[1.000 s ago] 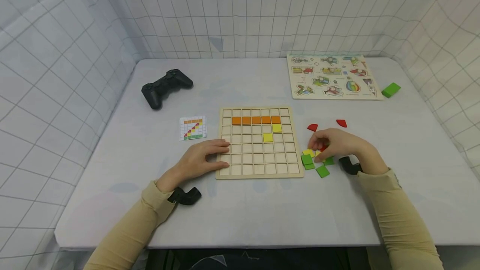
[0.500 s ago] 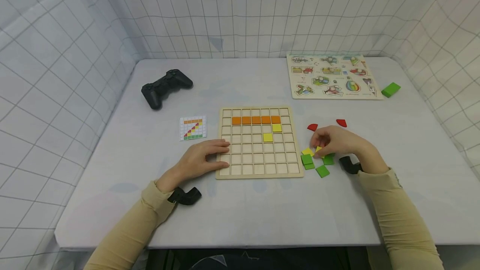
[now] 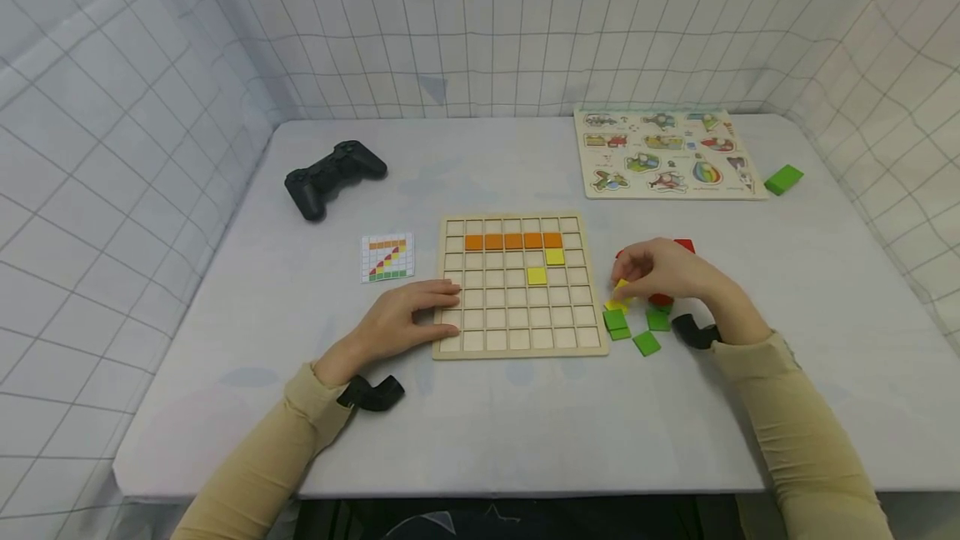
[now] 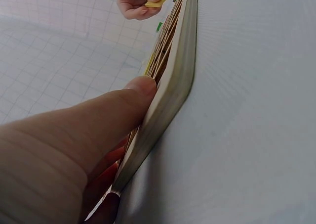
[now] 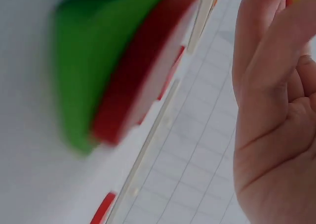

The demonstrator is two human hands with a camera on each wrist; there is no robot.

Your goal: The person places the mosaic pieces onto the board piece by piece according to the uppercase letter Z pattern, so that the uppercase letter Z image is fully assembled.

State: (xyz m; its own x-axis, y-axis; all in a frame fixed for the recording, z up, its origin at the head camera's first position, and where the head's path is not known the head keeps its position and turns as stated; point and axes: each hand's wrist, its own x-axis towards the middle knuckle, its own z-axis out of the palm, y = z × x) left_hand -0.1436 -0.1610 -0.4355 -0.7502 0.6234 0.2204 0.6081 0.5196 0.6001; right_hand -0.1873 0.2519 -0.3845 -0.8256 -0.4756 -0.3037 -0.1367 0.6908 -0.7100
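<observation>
My left hand [image 3: 408, 311] rests with extended fingers on the left edge of the wooden grid board [image 3: 495, 317]; its thumb presses the rim in the left wrist view. A row of orange tiles [image 3: 513, 241] and two yellow tiles [image 3: 536, 276] lie in the board's cells. Right of the board, my right hand [image 3: 663, 267] pinches a yellow tile [image 4: 156, 3] between thumb and fingers, above the loose pieces. Beneath it are another yellow tile [image 3: 615, 306], several green tiles [image 3: 647, 343] and a red piece [image 3: 660, 300], seen blurred and close in the right wrist view.
A small pattern card [image 3: 387, 257] lies left of the board. Farther back are a black game controller [image 3: 333, 176], a picture puzzle board [image 3: 660, 155] and a green block [image 3: 783, 180]. A red piece [image 3: 684, 245] lies behind my right hand, which partly hides another.
My right hand has lifted the yellow tile from the pile and moved slightly left and away from the body. The left hand has stayed on the board's edge.
</observation>
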